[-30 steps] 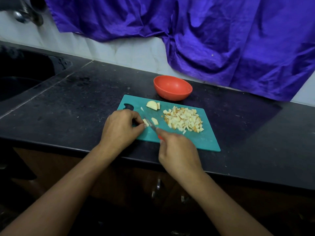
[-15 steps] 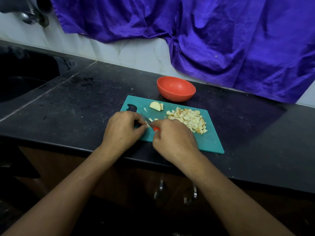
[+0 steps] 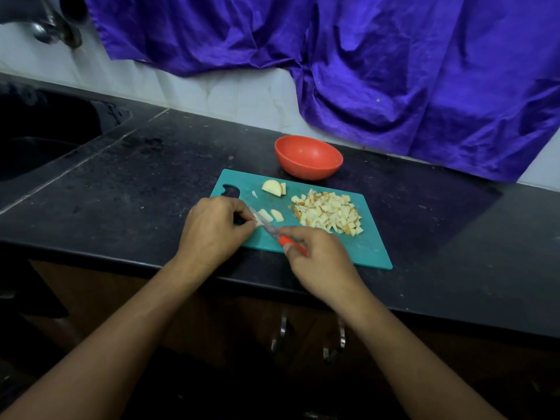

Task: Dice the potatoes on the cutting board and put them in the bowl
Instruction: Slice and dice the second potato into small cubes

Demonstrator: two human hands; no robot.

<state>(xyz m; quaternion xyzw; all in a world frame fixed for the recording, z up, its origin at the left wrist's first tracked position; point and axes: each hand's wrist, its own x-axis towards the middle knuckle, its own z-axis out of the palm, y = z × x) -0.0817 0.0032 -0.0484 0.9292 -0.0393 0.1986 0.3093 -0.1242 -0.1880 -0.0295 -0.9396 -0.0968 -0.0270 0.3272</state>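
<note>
The left hand [image 3: 212, 228] sits knuckles-up on the near-left part of the cutting board [image 3: 363, 247], fingers curled in, the tips pinching a small potato piece [image 3: 258, 221] down onto the board. The right hand [image 3: 318, 262] comes in from the near edge, fingers wrapped round the red handle of a knife [image 3: 277, 234]. Its blade angles up and left, the tip right at that pinched piece. Both forearms are bare and reach up from the bottom of the view.

Just beside the blade lie two cut strips [image 3: 266, 214]. Further back there is a thin sliver [image 3: 254, 194] and an uncut potato wedge [image 3: 272, 187] with a slice leaning against it. On the right half of the board, the diced potato pile [image 3: 328, 212] makes a loose heap of pale cubes, some with brown skin.

The board is teal, with a handle hole at its far-left corner, and it lies near the front edge of a dark stone counter [image 3: 121, 192]. Just behind it stands the orange-red bowl [image 3: 308, 157], upright, its bare inner wall showing; all the potato in view is on the board.

To the left, a dark sink [image 3: 45, 131] is set into the counter under a metal tap [image 3: 51, 28]. A pale tiled wall [image 3: 212, 92] runs behind, mostly draped by a creased purple cloth [image 3: 394, 71]. Under the counter, metal cabinet handles [image 3: 283, 328] glint.
</note>
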